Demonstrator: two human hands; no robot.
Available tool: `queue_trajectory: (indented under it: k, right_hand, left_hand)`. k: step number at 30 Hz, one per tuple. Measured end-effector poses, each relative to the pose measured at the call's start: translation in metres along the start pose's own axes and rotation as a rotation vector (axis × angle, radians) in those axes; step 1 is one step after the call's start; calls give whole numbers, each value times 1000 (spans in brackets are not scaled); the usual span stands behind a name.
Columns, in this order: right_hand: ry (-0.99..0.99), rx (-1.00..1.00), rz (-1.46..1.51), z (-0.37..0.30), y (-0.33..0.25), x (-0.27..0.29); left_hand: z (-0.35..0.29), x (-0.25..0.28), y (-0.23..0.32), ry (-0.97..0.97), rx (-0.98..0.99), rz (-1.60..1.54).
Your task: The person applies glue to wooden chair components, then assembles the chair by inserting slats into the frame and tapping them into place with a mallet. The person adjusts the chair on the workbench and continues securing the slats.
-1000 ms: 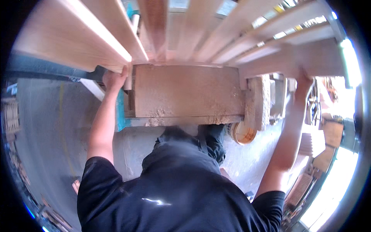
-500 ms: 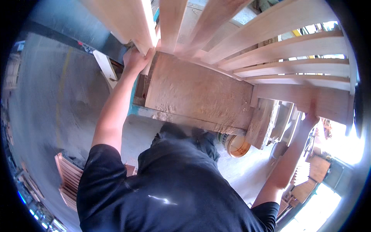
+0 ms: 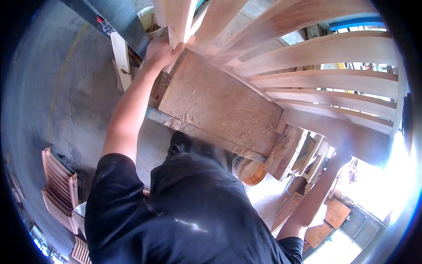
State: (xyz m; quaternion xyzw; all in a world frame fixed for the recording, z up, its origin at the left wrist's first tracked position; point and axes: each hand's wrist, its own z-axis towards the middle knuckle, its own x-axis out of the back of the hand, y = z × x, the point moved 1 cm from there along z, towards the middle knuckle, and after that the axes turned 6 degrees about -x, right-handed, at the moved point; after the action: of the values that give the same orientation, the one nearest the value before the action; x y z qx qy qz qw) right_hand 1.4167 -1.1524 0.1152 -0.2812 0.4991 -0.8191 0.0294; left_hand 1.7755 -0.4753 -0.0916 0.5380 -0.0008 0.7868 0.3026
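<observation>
A pale slatted wooden frame [image 3: 314,50] stands over the far and right sides of a worn wooden work block [image 3: 220,103]. My left hand [image 3: 160,53] is closed round the foot of its left end post, just off the block's far left corner. At the right, my right hand [image 3: 342,157] is up against the lower edge of the frame's wide end board [image 3: 323,125]. Those fingers are smeared by motion but look closed on that edge. The frame's upper parts run out of the picture at the top.
A rough-edged timber piece [image 3: 283,152] adjoins the block's right end. Beneath the near edge stands a round bucket [image 3: 253,171]. Slatted wooden pieces [image 3: 61,189] are stacked at lower left. A dark metal panel [image 3: 116,22] and a pale board [image 3: 120,59] lie beyond my left arm.
The whole view has turned clockwise, with frame, block and bucket shifting together. Both hands stay at the frame's two ends. More of the frame's right slats now shows.
</observation>
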Motion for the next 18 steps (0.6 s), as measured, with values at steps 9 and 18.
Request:
queue_trajectory:
  k: [9,18]
  right_hand:
    - [33,-35,-174,-12,-19,-6]
    - [-12,115,-141,0,-1,0]
  left_hand:
    - [2,-2,-3,10,5,-27]
    - [0,1,1,33,19,-33]
